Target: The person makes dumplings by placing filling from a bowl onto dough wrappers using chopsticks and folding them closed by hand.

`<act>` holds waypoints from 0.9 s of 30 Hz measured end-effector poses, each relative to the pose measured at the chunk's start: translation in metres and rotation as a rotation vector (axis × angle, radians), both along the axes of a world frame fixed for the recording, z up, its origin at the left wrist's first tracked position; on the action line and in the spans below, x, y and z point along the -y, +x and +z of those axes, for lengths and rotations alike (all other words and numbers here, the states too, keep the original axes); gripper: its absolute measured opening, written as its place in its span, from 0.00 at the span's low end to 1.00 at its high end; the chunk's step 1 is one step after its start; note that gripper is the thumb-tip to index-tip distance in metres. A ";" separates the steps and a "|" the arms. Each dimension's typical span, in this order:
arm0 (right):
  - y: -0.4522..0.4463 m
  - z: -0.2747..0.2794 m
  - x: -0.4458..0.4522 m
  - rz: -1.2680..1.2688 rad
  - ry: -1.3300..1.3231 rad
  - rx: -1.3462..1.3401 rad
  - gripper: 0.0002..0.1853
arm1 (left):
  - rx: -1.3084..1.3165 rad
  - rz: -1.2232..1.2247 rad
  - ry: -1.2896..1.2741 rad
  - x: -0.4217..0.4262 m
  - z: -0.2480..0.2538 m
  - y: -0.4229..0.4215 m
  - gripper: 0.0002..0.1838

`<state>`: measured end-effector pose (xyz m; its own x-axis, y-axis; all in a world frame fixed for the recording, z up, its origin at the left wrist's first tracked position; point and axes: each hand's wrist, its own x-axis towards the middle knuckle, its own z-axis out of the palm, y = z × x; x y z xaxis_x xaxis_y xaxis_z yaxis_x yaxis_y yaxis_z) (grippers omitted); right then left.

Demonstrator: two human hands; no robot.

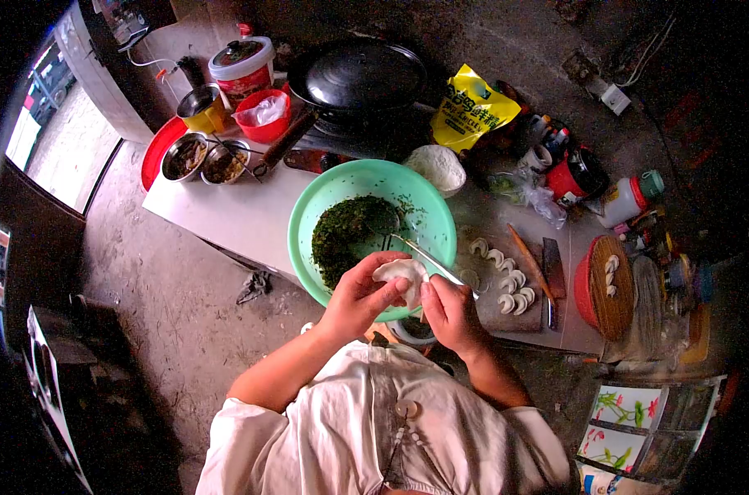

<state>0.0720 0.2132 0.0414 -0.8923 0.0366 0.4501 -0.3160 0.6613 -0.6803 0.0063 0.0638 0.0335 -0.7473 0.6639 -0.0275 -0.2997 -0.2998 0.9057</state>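
Pale shirt (pixel 325 437), bottom centre | dough wrapper (pixel 406 269) pinched near-closed by left grip (pixel 359 295) + right grip (pixel 452 315), mid-frame | best pressed softly, evenly tbh

Facing a basin (pixel 437 238) on the table (pixel 217 210), filling (pixel 335 247) and a ladle (pixel 439 266) in it; having dumplings (pixel 507 285) to its right, more on a tray (pixel 615 318) beyond, a lidded pan (pixel 358 78) behind, bowls (pixel 176 176) to its left.
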 end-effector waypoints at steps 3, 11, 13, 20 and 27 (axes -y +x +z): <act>0.001 0.003 -0.001 -0.035 -0.019 0.027 0.12 | 0.020 -0.046 -0.055 0.002 0.000 -0.001 0.22; 0.007 -0.010 -0.011 -0.082 -0.254 0.297 0.13 | 0.030 -0.050 0.093 -0.005 -0.003 -0.001 0.27; 0.006 -0.011 -0.009 -0.129 -0.460 0.299 0.14 | 0.033 -0.049 0.095 -0.006 -0.001 -0.002 0.27; 0.002 -0.004 -0.005 -0.049 -0.327 0.203 0.11 | -0.116 0.014 0.053 -0.009 -0.001 -0.004 0.21; 0.008 -0.005 -0.003 -0.145 -0.323 0.265 0.12 | -0.105 0.101 0.059 -0.009 -0.002 -0.003 0.22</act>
